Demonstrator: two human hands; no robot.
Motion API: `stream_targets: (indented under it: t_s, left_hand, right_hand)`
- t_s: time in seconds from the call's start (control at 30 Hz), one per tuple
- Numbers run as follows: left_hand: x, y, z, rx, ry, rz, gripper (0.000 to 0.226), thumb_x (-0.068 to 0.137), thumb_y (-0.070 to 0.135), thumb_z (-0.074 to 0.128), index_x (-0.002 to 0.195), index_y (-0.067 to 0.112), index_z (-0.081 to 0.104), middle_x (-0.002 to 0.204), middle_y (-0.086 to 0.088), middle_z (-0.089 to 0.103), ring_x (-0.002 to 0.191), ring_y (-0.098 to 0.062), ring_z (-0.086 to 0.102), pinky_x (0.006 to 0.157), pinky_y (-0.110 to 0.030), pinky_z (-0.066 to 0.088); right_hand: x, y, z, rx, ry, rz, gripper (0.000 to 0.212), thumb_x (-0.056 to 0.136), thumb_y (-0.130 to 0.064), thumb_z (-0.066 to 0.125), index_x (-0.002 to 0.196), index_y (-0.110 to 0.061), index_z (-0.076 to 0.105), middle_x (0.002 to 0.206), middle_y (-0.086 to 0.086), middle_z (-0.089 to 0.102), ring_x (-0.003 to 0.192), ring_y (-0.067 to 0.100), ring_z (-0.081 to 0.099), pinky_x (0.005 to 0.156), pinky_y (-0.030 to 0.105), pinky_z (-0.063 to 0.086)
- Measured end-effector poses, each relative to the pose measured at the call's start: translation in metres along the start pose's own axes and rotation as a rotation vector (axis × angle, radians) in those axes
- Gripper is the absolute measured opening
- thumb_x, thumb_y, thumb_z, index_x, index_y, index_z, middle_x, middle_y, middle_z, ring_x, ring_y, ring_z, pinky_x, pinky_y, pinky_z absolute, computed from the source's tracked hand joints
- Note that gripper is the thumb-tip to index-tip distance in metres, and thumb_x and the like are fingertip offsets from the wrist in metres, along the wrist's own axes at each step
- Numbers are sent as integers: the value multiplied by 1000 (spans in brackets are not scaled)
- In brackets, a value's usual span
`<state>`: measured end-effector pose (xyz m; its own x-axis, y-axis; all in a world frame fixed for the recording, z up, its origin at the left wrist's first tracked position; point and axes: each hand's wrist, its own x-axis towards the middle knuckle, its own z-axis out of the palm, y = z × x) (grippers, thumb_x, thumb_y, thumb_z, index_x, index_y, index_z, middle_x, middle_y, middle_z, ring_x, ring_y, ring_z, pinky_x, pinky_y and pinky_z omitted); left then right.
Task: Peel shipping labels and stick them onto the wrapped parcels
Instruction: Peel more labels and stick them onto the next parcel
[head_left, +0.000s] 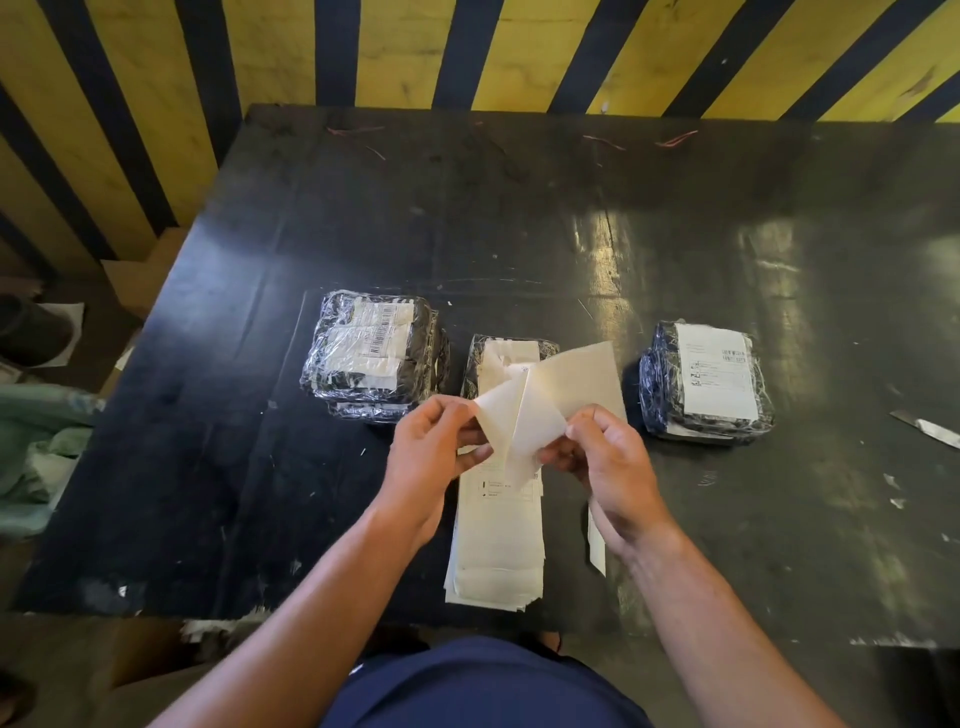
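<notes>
both hands, left hand (431, 447) and right hand (608, 457), pinching a half-peeled label (524, 415) (print unreadable), barcoded parcel (371, 353) beyond

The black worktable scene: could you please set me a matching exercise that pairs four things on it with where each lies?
Things:
1. plastic-wrapped parcel with barcode label
2. wrapped parcel with large white shipping label
3. silver knife blade
4. stack of cream label sheets

Places:
A. far right edge
B. near edge of black worktable, centre
C. left of the hands
D. right of the hands

Pairs: 1-C, 2-D, 3-A, 4-B
</notes>
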<state>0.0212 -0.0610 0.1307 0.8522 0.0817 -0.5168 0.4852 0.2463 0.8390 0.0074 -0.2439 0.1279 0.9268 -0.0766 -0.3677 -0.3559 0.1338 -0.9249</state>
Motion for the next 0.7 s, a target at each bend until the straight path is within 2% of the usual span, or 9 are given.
stream_targets:
  t_s: [0.1,0.27,0.37,0.53,0.6,0.7]
  left_hand:
    - [4,1,-8,-96,38,-30,12,105,12,57,102,6,66,102,-11,79,92,-22,76,81,-35,61]
    - [11,3,-18,-207,95,-76,16,106,14,53,107,7,66,101,-8,81,87,-18,78,75,-33,60]
    - [15,5,-24,-223,111,-107,16,106,17,53,107,6,64,107,-14,79,92,-25,77,83,-40,60]
    - [21,9,-33,-219,116,-136,14,104,21,55,110,9,59,113,-16,74,103,-31,73,103,-53,53]
    - [23,10,-37,-218,103,-126,17,103,22,56,114,9,59,115,-16,75,101,-30,75,98,-50,56]
    - [26,13,-42,-237,94,-92,26,103,21,56,123,6,59,108,-13,79,90,-24,78,78,-37,63]
  right_hand:
    - [1,5,-9,80,42,65,24,104,-8,49,85,-11,63,74,9,71,75,24,66,78,37,50]
    - [5,14,-27,271,126,189,24,100,-1,47,79,-10,55,68,3,68,64,14,63,70,33,50]
    - [11,23,-43,388,190,251,19,98,-4,50,82,-10,57,74,8,65,67,18,59,64,31,51]
    - [18,31,-70,498,319,343,22,97,-7,51,77,-13,51,68,4,63,62,17,61,67,32,48]
    - [20,32,-80,508,367,349,22,96,-7,50,75,-15,49,68,4,58,64,18,57,67,32,46]
    - [21,30,-96,520,445,312,21,95,-6,50,76,-15,49,70,5,54,67,19,54,68,33,46]
